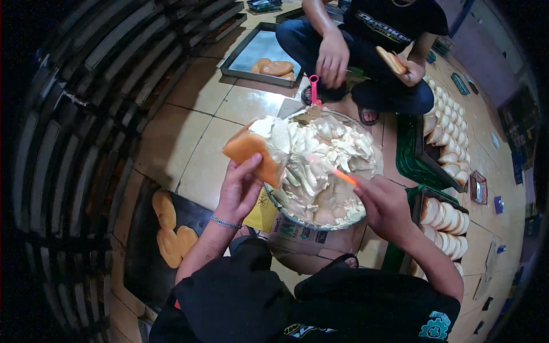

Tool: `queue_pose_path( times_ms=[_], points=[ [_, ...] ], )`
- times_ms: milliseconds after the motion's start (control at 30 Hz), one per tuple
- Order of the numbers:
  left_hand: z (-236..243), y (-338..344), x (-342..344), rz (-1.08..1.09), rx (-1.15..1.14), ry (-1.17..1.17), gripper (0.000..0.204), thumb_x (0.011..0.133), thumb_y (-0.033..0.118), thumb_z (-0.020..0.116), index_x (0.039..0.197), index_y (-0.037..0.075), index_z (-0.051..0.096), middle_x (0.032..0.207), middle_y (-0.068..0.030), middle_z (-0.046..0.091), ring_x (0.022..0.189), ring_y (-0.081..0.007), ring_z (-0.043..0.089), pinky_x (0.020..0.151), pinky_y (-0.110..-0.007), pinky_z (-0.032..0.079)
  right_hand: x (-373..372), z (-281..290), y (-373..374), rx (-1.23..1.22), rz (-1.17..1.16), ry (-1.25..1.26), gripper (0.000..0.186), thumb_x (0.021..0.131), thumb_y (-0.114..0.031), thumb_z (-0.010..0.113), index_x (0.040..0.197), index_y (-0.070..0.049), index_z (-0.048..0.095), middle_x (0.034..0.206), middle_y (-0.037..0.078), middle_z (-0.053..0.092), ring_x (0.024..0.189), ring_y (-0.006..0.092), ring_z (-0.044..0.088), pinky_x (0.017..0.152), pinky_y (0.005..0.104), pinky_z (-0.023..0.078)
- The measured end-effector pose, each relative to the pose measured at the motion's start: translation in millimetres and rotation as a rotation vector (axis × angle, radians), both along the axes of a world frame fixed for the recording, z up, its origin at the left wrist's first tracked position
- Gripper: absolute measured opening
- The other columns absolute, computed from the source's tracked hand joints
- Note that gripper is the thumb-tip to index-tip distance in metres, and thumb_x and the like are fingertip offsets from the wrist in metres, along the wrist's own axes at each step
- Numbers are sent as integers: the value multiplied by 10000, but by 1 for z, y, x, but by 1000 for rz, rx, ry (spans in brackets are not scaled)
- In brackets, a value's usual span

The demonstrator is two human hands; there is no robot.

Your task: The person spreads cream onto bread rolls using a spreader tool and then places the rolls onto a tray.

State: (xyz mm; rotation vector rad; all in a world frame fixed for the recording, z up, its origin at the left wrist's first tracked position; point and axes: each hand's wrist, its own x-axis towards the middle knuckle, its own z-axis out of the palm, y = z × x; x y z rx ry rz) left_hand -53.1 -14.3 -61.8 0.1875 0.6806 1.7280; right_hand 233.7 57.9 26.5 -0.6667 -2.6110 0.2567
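The left hand (243,182) grasped a split golden-brown bread roll (243,150) coated with thick pale cream, thumb over the crust; the roll overlapped the left edge of a wide round basin (323,227) heaped with cream. The right hand (384,207) clenched a bright orange-handled spreader (345,177) over the basin's right side. Beyond the left hand stretched bare beige floor tiles (191,134); below-left of it sat a flat black metal tray (143,251). A green plastic crate (396,257) crowded the right hand's outer side. The spreader's tip was blurred, and the left hand's fingertips were hidden behind the roll.
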Motion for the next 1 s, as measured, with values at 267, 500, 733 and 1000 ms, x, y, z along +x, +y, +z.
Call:
queue_pose_path(
  times_ms=[267, 500, 733, 1000],
  points=[
    [5, 5, 43, 294, 186, 1001, 703, 765, -25, 779, 1386, -5, 449, 1247, -121, 600, 1127, -210, 609, 968, -332, 512, -31, -6, -7, -1144, -299, 328, 280, 1005, -142, 522, 1169, 60, 623, 729, 10, 564, 664, 84, 485, 604, 277, 416],
    [11, 11, 29, 427, 170, 1656, 572, 738, -1, 761, 1281, 2, 581, 1243, -187, 602, 1118, -334, 623, 950, -369, 512, -33, 7, -22, -613, -87, 160, 287, 960, -82, 558, 1219, 37, 594, 742, 141, 585, 651, 221, 578, 586, 368, 460],
    [20, 8, 14, 495, 107, 1837, 560, 743, -2, 746, 1279, 1, 584, 1226, -188, 611, 1107, -342, 625, 938, -382, 515, -30, 13, -49, -401, 124, -94, 331, 934, -61, 573, 1262, -16, 563, 911, 167, 600, 734, 316, 645, 605, 393, 520],
    [11, -5, 1, -88, 35, 839, 496, 861, 36, 725, 1305, -27, 512, 1198, -85, 632, 1060, -178, 639, 920, -328, 532, 8, 15, 16, -184, -93, 204, 192, 931, -72, 593, 1099, 8, 641, 842, 190, 672, 713, 304, 663, 647, 396, 529]
  ],
)
